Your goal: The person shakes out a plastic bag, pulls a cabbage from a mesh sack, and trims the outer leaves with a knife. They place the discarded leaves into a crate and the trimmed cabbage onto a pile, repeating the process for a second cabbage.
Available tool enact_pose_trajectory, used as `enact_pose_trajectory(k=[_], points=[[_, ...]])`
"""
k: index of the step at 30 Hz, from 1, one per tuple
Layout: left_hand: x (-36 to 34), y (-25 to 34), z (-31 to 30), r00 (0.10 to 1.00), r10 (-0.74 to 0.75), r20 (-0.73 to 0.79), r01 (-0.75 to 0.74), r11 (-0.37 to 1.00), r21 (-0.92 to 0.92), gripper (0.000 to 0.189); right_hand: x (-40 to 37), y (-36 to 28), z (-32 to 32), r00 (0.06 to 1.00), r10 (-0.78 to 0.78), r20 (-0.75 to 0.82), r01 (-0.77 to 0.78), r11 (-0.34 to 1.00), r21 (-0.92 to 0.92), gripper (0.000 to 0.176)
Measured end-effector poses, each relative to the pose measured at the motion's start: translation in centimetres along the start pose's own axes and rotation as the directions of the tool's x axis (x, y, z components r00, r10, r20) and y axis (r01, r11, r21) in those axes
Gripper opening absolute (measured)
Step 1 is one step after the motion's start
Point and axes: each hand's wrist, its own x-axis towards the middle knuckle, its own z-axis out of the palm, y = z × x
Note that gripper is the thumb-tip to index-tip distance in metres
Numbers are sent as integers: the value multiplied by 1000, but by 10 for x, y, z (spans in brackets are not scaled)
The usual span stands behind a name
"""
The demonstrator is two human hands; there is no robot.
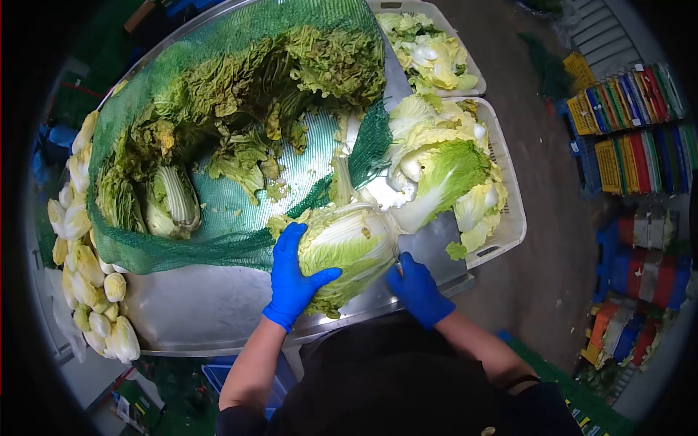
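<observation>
The left hand [294, 280] is cupping the cabbage head [352, 243], fingers spread wide and thumb hooking round its near side, pressing it onto the steel table [203, 305]. The head is lying on its side at the table's near edge, directly before the person. The right hand [418, 289], at 3 o'clock of the head, is closing tight round a small knife [398, 266]; the blade is touching the head's end and the handle is hidden in the fist. Judging by the lie of things, the work is running about midway. Trimmed heads [87, 283] are lining the table's rim at 9 o'clock, while several untrimmed ones are lying in the green net sack [218, 240] at 11 o'clock. Loose leaves are filling the near white crate [509, 225] at 2 o'clock and the far white crate [476, 86] at 1 o'clock. The sack's loose mouth is crowding the head from behind, leaving little working room. Coloured crate stacks [632, 145] are standing well apart on the floor at 3 o'clock.
</observation>
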Motion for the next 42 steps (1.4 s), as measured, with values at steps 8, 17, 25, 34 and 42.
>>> enact_pose_trajectory(k=[8, 17, 25, 34, 42], points=[[34, -11, -9, 980, -138, 146, 158, 978, -136, 93, 18, -9, 3, 999, 25, -29, -26, 997, -71, 29], [25, -9, -7, 990, -91, 110, 100, 992, -72, 91, 25, -6, 1, 999, 3, -39, -9, 989, -147, 29], [7, -2, -1, 998, 31, 61, -35, 997, 65, 91, 11, -6, -11, 999, -48, -17, 44, 981, -190, 31], [25, -17, -8, 991, -53, 123, 71, 987, -144, 91, 43, 22, 15, 998, -30, -62, 14, 967, -254, 28], [-5, -6, 2, 996, -89, 9, 87, 933, -349, 91, 38, 35, 13, 996, -52, 68, 4, 825, 565, 66]])
